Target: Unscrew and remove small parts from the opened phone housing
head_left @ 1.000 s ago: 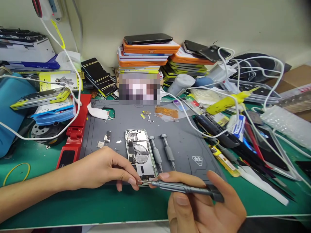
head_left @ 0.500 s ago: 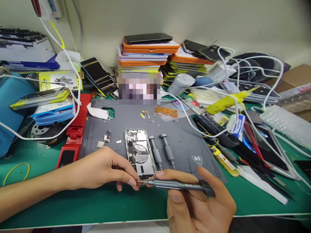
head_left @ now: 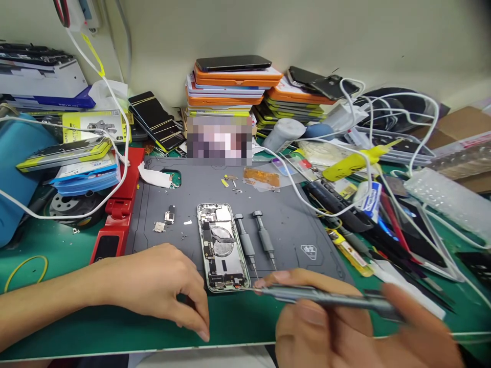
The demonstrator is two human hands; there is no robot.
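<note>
On the gray mat (head_left: pixel 295 220), an opened phone (head_left: pixel 224 265) lies beside two screwdrivers (head_left: pixel 247 243). The right hand (head_left: pixel 347 319) grips a third screwdriver (head_left: pixel 326 297), tip by the phone's near right corner; the left hand (head_left: pixel 161 286) curls narrowly above the green worktop (head_left: pixel 238 327), anything pinched there impossible to tell.

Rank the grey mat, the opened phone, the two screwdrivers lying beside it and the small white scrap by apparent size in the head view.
1. Grey mat
2. Opened phone
3. Screwdriver nearer the phone and screwdriver farther from it: too alike to rank
4. White scrap
</note>
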